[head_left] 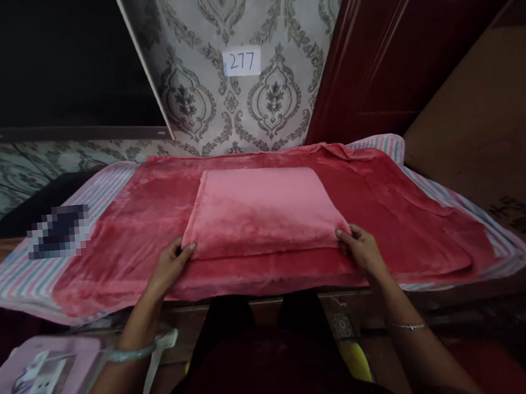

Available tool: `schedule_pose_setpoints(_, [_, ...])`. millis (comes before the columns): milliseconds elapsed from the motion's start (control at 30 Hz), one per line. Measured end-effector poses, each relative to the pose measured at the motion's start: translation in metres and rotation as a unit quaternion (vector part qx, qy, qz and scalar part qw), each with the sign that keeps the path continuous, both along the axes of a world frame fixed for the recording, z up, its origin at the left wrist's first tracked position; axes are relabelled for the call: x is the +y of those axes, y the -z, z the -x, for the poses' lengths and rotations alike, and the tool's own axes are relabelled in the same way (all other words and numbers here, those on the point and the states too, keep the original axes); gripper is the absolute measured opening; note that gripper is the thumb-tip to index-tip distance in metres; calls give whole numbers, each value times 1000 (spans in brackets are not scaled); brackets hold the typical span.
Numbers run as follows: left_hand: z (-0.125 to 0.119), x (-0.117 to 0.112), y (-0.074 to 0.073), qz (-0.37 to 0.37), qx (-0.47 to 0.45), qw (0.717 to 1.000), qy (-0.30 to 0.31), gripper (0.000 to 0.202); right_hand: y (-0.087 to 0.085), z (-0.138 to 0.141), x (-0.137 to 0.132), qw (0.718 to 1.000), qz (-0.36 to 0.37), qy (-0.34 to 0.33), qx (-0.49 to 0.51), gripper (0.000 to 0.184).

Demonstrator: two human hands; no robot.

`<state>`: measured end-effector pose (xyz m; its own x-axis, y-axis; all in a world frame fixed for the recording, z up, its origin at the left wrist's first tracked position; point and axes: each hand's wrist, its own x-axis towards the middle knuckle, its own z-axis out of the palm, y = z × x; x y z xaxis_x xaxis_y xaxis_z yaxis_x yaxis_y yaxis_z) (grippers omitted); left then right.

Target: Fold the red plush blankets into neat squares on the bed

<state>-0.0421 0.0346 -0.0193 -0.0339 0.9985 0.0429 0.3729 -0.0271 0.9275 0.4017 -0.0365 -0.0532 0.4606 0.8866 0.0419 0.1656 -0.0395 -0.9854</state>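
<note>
Both left hand (172,263) and right hand (362,247) pinch the likely soft, light folded blanket (259,209) between them at handy corners.

Dead centre, the folded pink cloth (259,206) looks plush with a soft sheen, above a velvety red blanket (112,251). At nine o'clock, the striped cloth (19,280) seems flatter, matt. At ten, a smooth dark screen (47,62); at twelve, a matt paper label (242,61); at one, a glossy, wood-like red panel (365,55); at three, a dull cardboard surface (476,131).

Folded cloth (264,209) lies on a blanket (378,212) — screen (52,62) behind (leftward).
</note>
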Motion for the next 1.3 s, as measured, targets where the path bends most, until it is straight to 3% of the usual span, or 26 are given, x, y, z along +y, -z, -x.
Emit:
schedule_pose_setpoints(133, [12,-2,-5,48,-20,999,16,62,5,-10,-8,999,4,6,-36,51])
schedule_pose_setpoints(233, [14,7,-16,-46,2,997,-54,58,-9,-12,-5,978,-54,90,-179,58])
schedule_pose_setpoints(300, [4,22,-29,-134,53,988,-61,60,-27,-2,9,953,-111,85,-269,62])
schedule_pose_setpoints(400, [-34,54,-51,-224,173,957,66,71,-58,29,50,924,-153,-50,-347,64])
schedule_pose_setpoints(467, [-68,75,-62,-241,274,919,151,78,-74,53,82,905,-130,-120,-387,68])
schedule_pose_setpoints(533, [-99,91,-65,-227,368,885,174,81,-78,72,109,896,-79,-149,-411,69])
schedule_pose_setpoints(600, [-118,99,-57,-192,441,858,179,81,-69,83,124,889,-31,-150,-431,69])
schedule_pose_setpoints(667, [-125,102,-40,-156,488,839,182,80,-51,88,128,875,2,-136,-465,67])
schedule_pose_setpoints(767, [-122,102,-11,-139,525,822,173,79,-26,89,126,835,44,-115,-537,67])
schedule_pose_setpoints(867, [-119,103,4,-153,543,810,158,80,-17,90,124,799,75,-108,-586,69])
schedule_pose_setpoints(1000, [-118,106,7,-165,543,809,152,78,-21,91,127,787,86,-108,-601,69])
schedule_pose_setpoints(1300, [-118,101,0,-149,525,822,160,80,-25,92,125,792,94,-114,-593,69])
